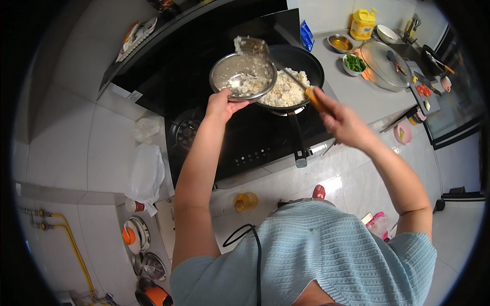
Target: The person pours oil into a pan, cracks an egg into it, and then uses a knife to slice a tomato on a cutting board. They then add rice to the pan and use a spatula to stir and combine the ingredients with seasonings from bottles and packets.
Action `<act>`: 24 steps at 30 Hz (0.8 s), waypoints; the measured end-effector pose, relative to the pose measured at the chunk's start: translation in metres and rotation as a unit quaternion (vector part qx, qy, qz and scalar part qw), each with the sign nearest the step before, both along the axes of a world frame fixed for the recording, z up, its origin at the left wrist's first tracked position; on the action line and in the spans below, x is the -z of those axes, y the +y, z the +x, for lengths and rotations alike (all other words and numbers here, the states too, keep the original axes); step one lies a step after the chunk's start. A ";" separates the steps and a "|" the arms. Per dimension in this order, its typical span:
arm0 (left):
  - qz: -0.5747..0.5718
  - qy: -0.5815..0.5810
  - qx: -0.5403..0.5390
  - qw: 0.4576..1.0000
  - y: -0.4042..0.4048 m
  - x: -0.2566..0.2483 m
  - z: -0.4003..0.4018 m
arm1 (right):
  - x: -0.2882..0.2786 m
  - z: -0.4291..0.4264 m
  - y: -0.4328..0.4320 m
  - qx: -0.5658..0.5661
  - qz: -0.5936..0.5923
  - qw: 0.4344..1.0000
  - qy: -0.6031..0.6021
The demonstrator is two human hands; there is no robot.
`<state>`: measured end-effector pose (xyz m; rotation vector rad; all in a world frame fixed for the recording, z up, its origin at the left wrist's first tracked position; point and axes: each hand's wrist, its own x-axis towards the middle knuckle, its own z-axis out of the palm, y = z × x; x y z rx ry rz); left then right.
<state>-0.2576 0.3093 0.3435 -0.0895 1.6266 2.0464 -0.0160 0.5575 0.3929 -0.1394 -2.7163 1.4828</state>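
Observation:
My left hand (222, 105) grips the rim of a metal bowl (270, 86) tilted beside the pan, with some cooked rice (249, 83) inside it. In my right hand (344, 122) is the wooden handle of a metal spatula (252, 46); its rice-coated blade is over the bowl's far rim and looks blurred. A heap of white rice (285, 90) lies in the black frying pan (306, 59), which sits on the right burner of the black gas stove. The pan's handle (296, 134) points towards me.
The left burner (186, 131) is beside my left forearm. On the right counter (367, 103) are a glass lid (383, 69), a bowl of chopped greens (354, 64), a metal bowl of yellow liquid (340, 43) and a yellow jug (362, 25). An oil-coloured container (245, 202) stands on the floor.

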 end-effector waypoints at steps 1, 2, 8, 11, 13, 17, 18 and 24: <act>0.003 0.000 0.001 1.000 -0.003 0.001 0.001 | -0.008 0.003 0.003 0.019 -0.046 0.999 -0.011; -0.001 0.003 -0.001 1.000 -0.008 0.002 0.003 | 0.002 -0.001 0.018 0.020 -0.060 0.997 0.041; 0.044 0.003 -0.066 0.997 -0.081 0.025 0.021 | -0.036 0.012 0.064 0.025 0.265 0.962 0.063; 0.033 -0.011 -0.098 0.995 -0.117 0.035 0.044 | -0.029 0.009 0.066 -0.061 0.330 0.940 -0.059; 0.030 -0.038 -0.109 0.993 -0.131 0.045 0.056 | -0.008 -0.002 0.047 -0.047 0.399 0.911 -0.096; 0.061 -0.058 -0.124 0.989 -0.158 0.081 0.082 | 0.043 -0.035 0.014 0.025 0.380 0.922 -0.073; 0.061 -0.076 -0.134 0.986 -0.157 0.083 0.091 | 0.056 -0.045 0.015 0.049 0.350 0.935 -0.046; 0.025 -0.105 -0.161 0.981 -0.175 0.102 0.131 | 0.074 -0.071 0.035 0.090 0.192 0.972 0.096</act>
